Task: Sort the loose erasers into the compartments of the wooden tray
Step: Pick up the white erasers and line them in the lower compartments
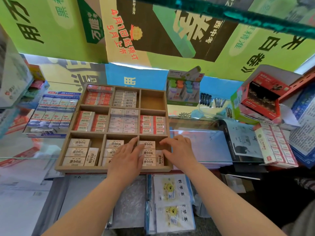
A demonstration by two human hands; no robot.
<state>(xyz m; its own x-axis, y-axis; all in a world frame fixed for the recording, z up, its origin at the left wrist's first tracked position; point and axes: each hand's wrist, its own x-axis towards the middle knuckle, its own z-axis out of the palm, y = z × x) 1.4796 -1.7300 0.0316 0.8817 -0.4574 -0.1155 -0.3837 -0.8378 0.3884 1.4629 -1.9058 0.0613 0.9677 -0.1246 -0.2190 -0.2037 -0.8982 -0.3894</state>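
Head view: the shallow nine-compartment wooden tray [113, 169] is sitting on the glass counter [201, 147], nearest row closest to the person. Eight compartments are holding boxed erasers; the far-right compartment [152, 99] is lying empty. Both hands are working the near-right compartment. The left hand [127, 155] is lying flat, fingers spread across the divider onto the cream paper-sleeved erasers [149, 153], probably pressing the stack level. The right hand [178, 149] is resting on the tray's right wall, fingers loosely extended and curling toward one eraser standing on edge, likely squaring it into the narrow gap. Neither hand is pinching anything that can be made out. Red-and-white boxed erasers [276, 143] are lying to the right on the counter, seemingly unsorted
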